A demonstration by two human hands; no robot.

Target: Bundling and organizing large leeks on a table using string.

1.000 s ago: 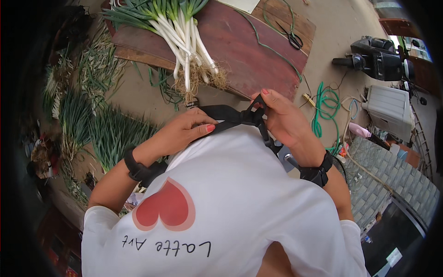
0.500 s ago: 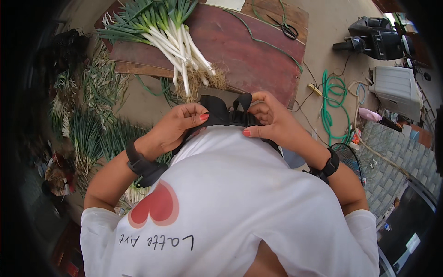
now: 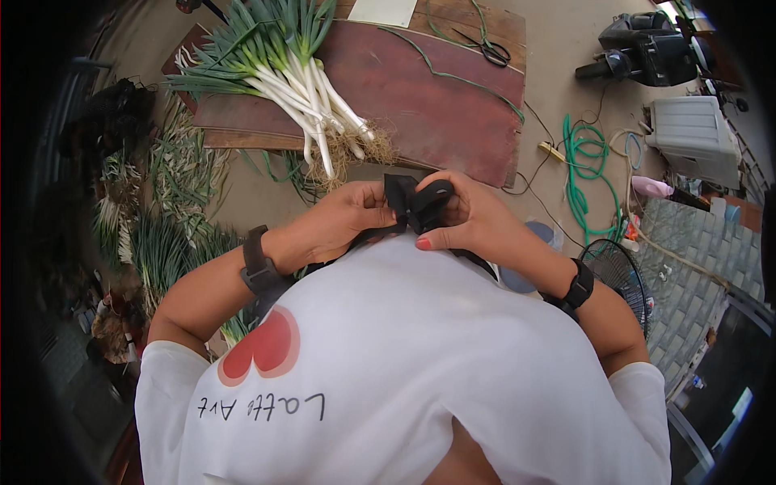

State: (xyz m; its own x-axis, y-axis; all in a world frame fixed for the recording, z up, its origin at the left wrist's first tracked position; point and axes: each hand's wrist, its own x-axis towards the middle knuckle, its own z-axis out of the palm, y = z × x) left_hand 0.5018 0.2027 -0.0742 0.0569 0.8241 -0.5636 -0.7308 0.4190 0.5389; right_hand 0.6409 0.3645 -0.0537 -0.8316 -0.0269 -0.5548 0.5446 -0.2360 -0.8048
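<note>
In front of my waist, a black fabric strap (image 3: 398, 198) is bunched and looped between both hands. My left hand (image 3: 343, 214) pinches one side of it, thumb and fingers pressed together. My right hand (image 3: 470, 212) grips the looped part, its fingers curled and the thumb lying low against my white shirt (image 3: 396, 339). Whether the strap is knotted cannot be made out. Beyond my hands, a bunch of long green onions (image 3: 311, 101) lies on a low reddish-brown table (image 3: 432, 101), roots toward me. Each wrist wears a black band.
Black-handled scissors (image 3: 495, 53), a green cord (image 3: 440, 74) and a white sheet (image 3: 384, 11) lie on the table. More onions (image 3: 162, 250) cover the floor at left. To the right are a coiled green hose (image 3: 575, 182), a fan (image 3: 622, 279), a scooter (image 3: 647, 52) and a grey bin (image 3: 695, 141).
My left hand has moved right, closer to my right hand. The black strap, spread between them before, is now gathered into a tighter bunch. The view has shifted slightly.
</note>
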